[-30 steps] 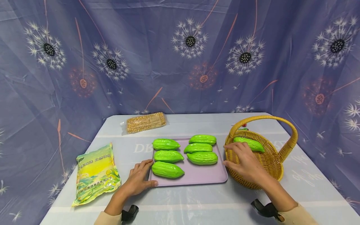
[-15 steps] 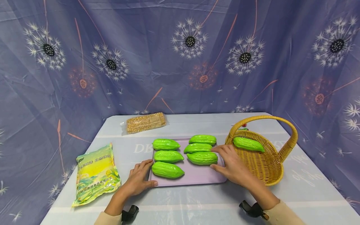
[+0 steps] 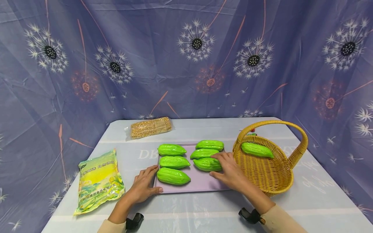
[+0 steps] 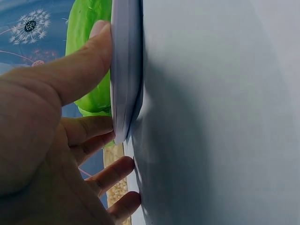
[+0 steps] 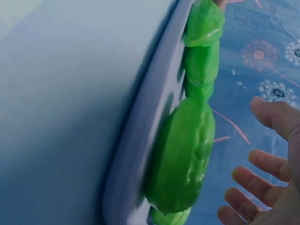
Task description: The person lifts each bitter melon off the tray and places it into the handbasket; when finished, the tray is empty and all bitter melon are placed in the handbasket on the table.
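Observation:
A pink-lilac tray (image 3: 201, 185) carries several green bitter gourds in two columns. My left hand (image 3: 142, 186) rests at its front left corner; in the left wrist view the thumb lies at the rim and the fingertips are right at the tray's edge (image 4: 125, 70). Over the right end of the front gourd in the right column (image 3: 205, 164) hovers my right hand (image 3: 230, 171), thumb and fingers spread. The right wrist view shows that gourd (image 5: 180, 159) apart from the fingers. Another bitter gourd (image 3: 257, 150) lies inside the wicker basket (image 3: 271, 174), right of the tray.
A yellow-green printed bag (image 3: 99, 181) lies at the left of the table. At the back is a clear pack of corn kernels (image 3: 151, 128). The basket's tall handle (image 3: 303, 136) arches above it, with a small red-green item (image 3: 253, 130) behind. A dandelion-print curtain (image 3: 186, 97) surrounds the table.
My right hand has moved left, from over the basket with its gourd to over the right column on the tray. The left hand has stayed at the tray's corner.

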A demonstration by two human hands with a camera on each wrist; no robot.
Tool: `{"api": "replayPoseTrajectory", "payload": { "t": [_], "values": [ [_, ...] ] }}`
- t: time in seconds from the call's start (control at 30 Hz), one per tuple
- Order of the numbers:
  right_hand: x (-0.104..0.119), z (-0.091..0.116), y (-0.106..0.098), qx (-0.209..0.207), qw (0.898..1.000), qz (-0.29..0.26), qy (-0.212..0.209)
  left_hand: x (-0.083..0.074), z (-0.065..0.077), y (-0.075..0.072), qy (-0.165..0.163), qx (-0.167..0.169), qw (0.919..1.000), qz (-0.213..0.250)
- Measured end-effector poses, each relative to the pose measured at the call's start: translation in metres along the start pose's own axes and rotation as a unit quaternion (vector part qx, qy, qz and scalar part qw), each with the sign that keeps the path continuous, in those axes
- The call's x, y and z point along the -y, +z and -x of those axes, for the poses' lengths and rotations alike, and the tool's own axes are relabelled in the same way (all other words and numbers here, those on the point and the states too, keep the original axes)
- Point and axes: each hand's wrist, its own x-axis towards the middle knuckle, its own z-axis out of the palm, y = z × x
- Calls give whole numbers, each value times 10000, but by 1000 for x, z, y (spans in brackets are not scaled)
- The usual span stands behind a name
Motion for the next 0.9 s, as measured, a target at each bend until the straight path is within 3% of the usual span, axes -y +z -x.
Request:
{"api": "replayPoseTrajectory", "payload": {
  "t": [0.4,0.9],
  "values": [
    [-6,-2,23,-346,9993,155,-41,3,-1,1,55,22,9999,103],
    [-15,-3,34,-103,9990,386,210,4,-2,2,40,40,9999,150]
  ]
}}
